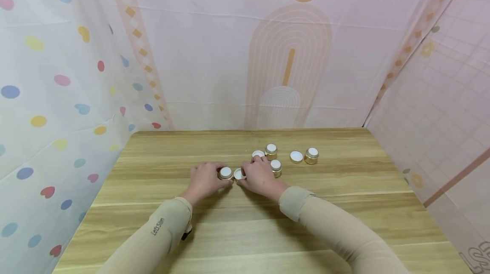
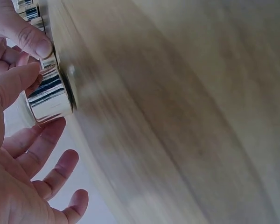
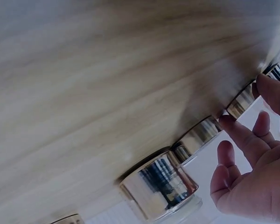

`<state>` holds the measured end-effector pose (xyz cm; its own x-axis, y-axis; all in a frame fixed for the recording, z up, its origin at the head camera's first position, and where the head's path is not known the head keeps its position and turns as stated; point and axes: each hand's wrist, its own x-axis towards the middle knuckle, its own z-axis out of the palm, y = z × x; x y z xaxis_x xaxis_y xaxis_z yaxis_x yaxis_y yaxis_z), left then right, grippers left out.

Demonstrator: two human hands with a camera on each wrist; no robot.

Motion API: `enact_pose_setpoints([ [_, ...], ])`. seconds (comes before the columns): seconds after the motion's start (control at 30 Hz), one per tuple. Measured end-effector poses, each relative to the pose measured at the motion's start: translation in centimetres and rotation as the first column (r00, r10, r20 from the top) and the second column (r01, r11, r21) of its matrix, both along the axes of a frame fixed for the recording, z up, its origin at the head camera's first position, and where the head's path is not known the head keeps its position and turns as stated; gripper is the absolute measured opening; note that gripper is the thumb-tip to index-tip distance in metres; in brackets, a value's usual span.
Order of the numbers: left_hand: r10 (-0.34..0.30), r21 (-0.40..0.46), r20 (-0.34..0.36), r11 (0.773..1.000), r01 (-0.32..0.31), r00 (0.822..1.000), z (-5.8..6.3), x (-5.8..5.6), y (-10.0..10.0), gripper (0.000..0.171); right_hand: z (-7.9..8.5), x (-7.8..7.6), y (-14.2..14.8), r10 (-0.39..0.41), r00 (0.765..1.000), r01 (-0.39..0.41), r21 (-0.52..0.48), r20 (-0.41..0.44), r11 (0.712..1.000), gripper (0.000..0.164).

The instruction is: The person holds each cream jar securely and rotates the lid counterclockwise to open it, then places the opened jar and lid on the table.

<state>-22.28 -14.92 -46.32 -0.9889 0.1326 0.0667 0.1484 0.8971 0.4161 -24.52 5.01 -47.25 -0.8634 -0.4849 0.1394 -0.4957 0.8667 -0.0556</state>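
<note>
Between both hands, small gold jar [image 1: 226, 173], white top, upright

I sit in a small makeshift booth, more a staged recording corner than a lived-in room. Patterned cloths hang on three sides: a dotted sheet [image 1: 49, 95] to my left, a pink arched backdrop [image 1: 245, 52] ahead, a grid-print one [image 1: 448, 108] at right. They close in a plain wooden bench [image 1: 249, 231].

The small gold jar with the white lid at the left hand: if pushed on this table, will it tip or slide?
The jar looks squat and flat-based, so it would probably slide on the smooth wooden table, not tip. Its shiny wall may be slippery for the left hand.
</note>
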Motion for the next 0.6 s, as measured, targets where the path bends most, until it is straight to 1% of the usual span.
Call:
enact_pose_setpoints([
  [0.17,0.0,-0.021,0.009,1.0,0.0,1.0,-0.08,-0.09,0.09,0.046,0.03,0.05,-0.12,0.001,1.0,-0.001,0.007,0.002,1.0,0.035],
  [0.4,0.015,-0.001,0.012,1.0,-0.015,1.0,-0.14,0.01,0.0,0.047,0.11,0.05,-0.32,0.009,1.0,-0.009,-0.01,-0.002,1.0,0.036],
  [0.5,0.021,0.012,0.017,1.0,-0.021,1.0,-0.22,0.06,-0.13,0.052,0.09,0.05,-0.38,0.013,1.0,-0.013,-0.015,-0.008,1.0,0.036],
  [0.6,0.024,0.026,0.023,0.999,-0.025,0.999,-0.15,0.3,-0.24,0.066,0.13,0.31,-0.09,0.023,1.0,-0.022,-0.044,0.013,0.999,0.037],
])
